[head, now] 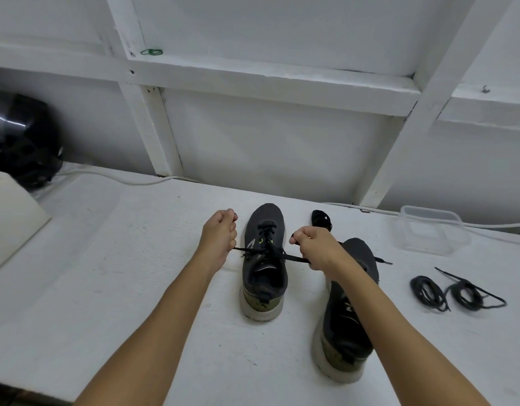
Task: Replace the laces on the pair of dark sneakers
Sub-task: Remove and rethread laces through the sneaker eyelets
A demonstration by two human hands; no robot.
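Observation:
Two dark sneakers stand on the white table, toes pointing away from me. The left sneaker has a black lace threaded through its eyelets. My left hand grips one end of that lace beside the shoe's left side. My right hand grips the other end on the shoe's right side, and the lace runs taut between the two fists. The tip of this end trails out past my right wrist. The right sneaker lies partly under my right forearm.
Two coiled black laces lie on the table at the right. A clear plastic container stands behind them. A small black bundle lies beyond the shoes. A black helmet-like object and a white box sit at the left.

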